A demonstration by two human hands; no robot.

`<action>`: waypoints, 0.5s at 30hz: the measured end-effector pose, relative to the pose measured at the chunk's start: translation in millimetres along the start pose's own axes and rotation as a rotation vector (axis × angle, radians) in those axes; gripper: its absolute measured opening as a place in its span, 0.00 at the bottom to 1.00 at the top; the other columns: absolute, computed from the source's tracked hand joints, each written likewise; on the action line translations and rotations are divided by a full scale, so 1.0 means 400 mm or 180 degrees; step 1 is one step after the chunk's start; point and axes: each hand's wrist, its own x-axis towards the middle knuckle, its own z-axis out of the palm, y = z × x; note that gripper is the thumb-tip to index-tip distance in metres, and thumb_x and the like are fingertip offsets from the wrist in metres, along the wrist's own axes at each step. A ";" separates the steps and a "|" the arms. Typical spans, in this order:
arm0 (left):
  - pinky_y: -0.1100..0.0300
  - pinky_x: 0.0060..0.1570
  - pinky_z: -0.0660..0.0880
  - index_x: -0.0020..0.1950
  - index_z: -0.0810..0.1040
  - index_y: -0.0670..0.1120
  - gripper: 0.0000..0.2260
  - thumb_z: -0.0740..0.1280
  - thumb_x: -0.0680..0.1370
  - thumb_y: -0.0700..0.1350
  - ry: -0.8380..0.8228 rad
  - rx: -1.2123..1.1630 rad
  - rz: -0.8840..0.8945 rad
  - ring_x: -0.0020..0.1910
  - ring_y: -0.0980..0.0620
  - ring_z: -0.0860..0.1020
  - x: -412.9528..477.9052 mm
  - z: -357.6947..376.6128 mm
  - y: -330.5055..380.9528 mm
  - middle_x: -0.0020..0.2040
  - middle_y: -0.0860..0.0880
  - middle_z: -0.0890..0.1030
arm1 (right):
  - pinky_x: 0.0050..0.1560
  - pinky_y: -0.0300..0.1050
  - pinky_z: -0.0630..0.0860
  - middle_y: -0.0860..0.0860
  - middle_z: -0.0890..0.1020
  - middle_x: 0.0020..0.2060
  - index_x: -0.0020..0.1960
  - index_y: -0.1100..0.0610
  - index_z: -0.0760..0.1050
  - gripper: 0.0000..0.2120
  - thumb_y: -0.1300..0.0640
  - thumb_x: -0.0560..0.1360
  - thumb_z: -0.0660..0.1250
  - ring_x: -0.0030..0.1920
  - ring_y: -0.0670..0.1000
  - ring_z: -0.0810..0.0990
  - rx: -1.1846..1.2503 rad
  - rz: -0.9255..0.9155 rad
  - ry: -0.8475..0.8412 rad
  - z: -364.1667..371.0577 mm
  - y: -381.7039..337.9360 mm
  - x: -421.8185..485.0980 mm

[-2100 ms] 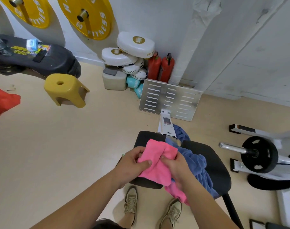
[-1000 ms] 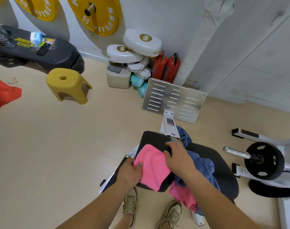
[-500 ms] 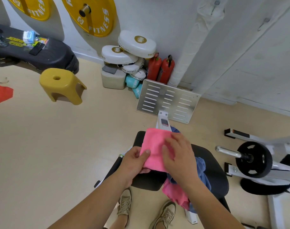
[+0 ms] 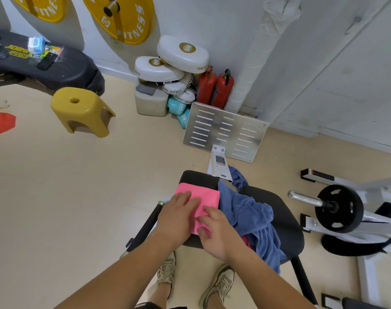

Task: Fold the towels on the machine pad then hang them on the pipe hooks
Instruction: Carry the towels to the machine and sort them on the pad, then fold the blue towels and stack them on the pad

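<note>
On the machine pad's (image 4: 283, 215) left end: pink towel (image 4: 206, 194), folded to a small rectangle, pressed flat under left hand (image 4: 178, 216) and right hand (image 4: 219, 233); fingers (image 4: 186, 197) of both extended, gripping nothing.

Risk: fold may spring open once pressure lifts. Blue towel (image 4: 252, 217), bunched at pad centre and overhanging its near edge, could slide off if nudged.

Count: one folded pink towel, one blue towel, one further pink cloth (image 4: 247, 240) showing beneath the blue.

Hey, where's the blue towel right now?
In the head view, the blue towel lies crumpled on the black machine pad, just right of the folded pink towel.
</note>
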 end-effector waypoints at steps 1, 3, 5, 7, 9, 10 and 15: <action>0.44 0.67 0.72 0.73 0.73 0.52 0.26 0.70 0.75 0.45 -0.0269 0.0235 0.0065 0.76 0.38 0.67 -0.001 0.004 0.007 0.77 0.45 0.69 | 0.78 0.46 0.62 0.52 0.67 0.77 0.70 0.53 0.77 0.20 0.53 0.81 0.58 0.78 0.51 0.61 0.0012 0.0030 0.0054 -0.008 0.005 -0.009; 0.43 0.70 0.69 0.72 0.74 0.52 0.25 0.69 0.75 0.44 -0.0416 0.0524 0.0024 0.77 0.38 0.66 -0.008 0.005 0.015 0.77 0.45 0.70 | 0.76 0.40 0.60 0.48 0.70 0.76 0.71 0.52 0.76 0.18 0.52 0.83 0.59 0.77 0.48 0.65 -0.0010 0.0094 0.0262 -0.031 0.026 -0.032; 0.42 0.66 0.73 0.66 0.78 0.50 0.24 0.72 0.70 0.43 -0.0462 0.0717 -0.0037 0.71 0.36 0.72 -0.014 -0.004 0.038 0.71 0.43 0.76 | 0.73 0.38 0.65 0.44 0.77 0.68 0.67 0.51 0.79 0.15 0.53 0.83 0.62 0.69 0.45 0.73 0.0087 0.0102 0.0497 -0.064 0.051 -0.064; 0.41 0.63 0.77 0.59 0.81 0.47 0.22 0.74 0.65 0.44 -0.0398 0.0789 0.0020 0.64 0.35 0.77 -0.013 -0.014 0.084 0.64 0.41 0.79 | 0.63 0.40 0.75 0.41 0.81 0.56 0.59 0.49 0.81 0.10 0.54 0.81 0.64 0.57 0.42 0.78 0.0312 0.0110 0.0632 -0.100 0.081 -0.100; 0.44 0.60 0.78 0.57 0.82 0.44 0.19 0.70 0.66 0.46 -0.0209 0.0599 0.0153 0.60 0.36 0.79 -0.013 -0.024 0.164 0.61 0.41 0.81 | 0.56 0.42 0.77 0.40 0.82 0.50 0.55 0.47 0.81 0.08 0.53 0.81 0.63 0.50 0.41 0.79 0.0523 0.0179 0.0661 -0.138 0.122 -0.134; 0.47 0.57 0.78 0.57 0.81 0.44 0.17 0.68 0.70 0.46 -0.0088 0.0455 0.0190 0.58 0.38 0.79 -0.015 -0.024 0.213 0.59 0.43 0.81 | 0.54 0.44 0.78 0.41 0.82 0.49 0.54 0.48 0.81 0.08 0.53 0.81 0.63 0.49 0.41 0.79 0.0642 0.0186 0.0681 -0.156 0.147 -0.150; 0.60 0.51 0.74 0.64 0.77 0.50 0.12 0.61 0.82 0.46 0.0021 -0.0358 0.0167 0.53 0.51 0.76 -0.030 0.029 0.492 0.60 0.51 0.78 | 0.53 0.47 0.81 0.46 0.85 0.43 0.51 0.49 0.82 0.07 0.55 0.81 0.65 0.45 0.46 0.83 0.1363 0.0274 0.0822 -0.274 0.324 -0.282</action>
